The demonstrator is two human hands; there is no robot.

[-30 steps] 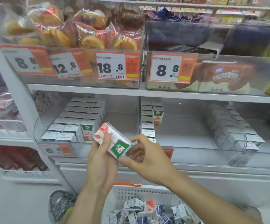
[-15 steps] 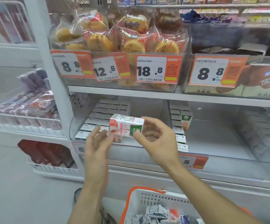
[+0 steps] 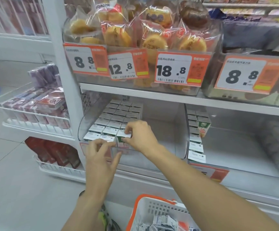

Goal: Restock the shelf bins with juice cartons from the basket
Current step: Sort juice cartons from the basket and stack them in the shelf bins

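Flanking the carton pinched in right-hand fingers: packed rows, loose-fingered left hand.

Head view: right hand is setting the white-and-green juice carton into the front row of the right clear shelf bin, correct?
Wrong bin. In the head view the right hand sets the white-and-green juice carton into the front row of the left clear shelf bin, beside the stocked rows.

A clear bin sits on the lower shelf, with juice cartons in rows along its left side. At the front of those rows the right hand pinches a carton; the left hand is before the bin's front wall. A second bin lies to the right. Bagged pastries fill the bin above. The basket is below, holding more cartons.
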